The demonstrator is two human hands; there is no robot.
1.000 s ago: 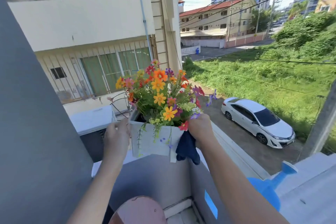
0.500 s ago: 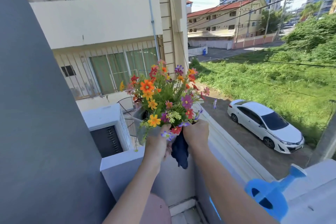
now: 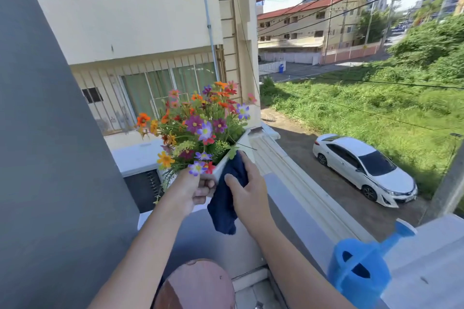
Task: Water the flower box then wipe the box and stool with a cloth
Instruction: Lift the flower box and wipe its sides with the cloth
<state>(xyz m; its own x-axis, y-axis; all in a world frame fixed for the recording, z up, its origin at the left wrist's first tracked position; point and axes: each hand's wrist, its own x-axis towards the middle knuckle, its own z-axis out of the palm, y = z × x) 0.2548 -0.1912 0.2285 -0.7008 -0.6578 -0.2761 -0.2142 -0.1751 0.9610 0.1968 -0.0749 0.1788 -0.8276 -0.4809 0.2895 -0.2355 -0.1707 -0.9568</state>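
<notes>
A white flower box (image 3: 241, 142) full of orange, purple and red flowers (image 3: 198, 123) is lifted above the balcony wall, its long side running away from me. My left hand (image 3: 192, 189) grips its near end from below. My right hand (image 3: 247, 192) presses a dark blue cloth (image 3: 226, 203) against the box's right side, and the cloth's tail hangs down. A round reddish-brown stool (image 3: 197, 285) stands below, at the bottom centre. A blue watering can (image 3: 359, 267) rests on the ledge at lower right.
A grey pillar (image 3: 47, 158) fills the left. The grey balcony wall (image 3: 288, 198) runs ahead and to the right, with a drop beyond it to a driveway and a white car (image 3: 364, 167). A neighbouring building stands behind the flowers.
The box has been turned, so its end faces me instead of its long side. My left hand moved from the left side to the near end. My right hand now spreads the cloth on its right side.
</notes>
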